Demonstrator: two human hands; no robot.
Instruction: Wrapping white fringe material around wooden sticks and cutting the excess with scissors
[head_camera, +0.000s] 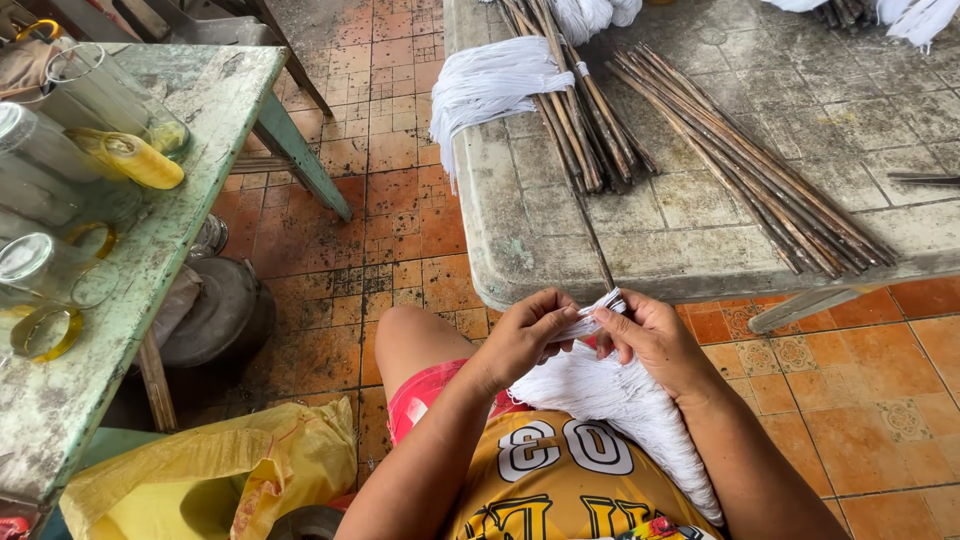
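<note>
My left hand (525, 335) and my right hand (650, 340) meet just below the grey table's front edge (560, 290). Both pinch the top of a bundle of white strands (620, 400) that hangs down across my lap. A thin dark stick (597, 245) runs from the hands up onto the table. On the table lie a bundle of brown sticks tied with white strands (490, 85) and a loose pile of brown sticks (740, 160).
A worn green table (150, 250) at the left holds glass jars (60, 270) and a yellow tape roll (140, 160). A yellow plastic bag (200, 480) sits at the lower left. A round metal pot (225, 315) stands on the orange tiled floor.
</note>
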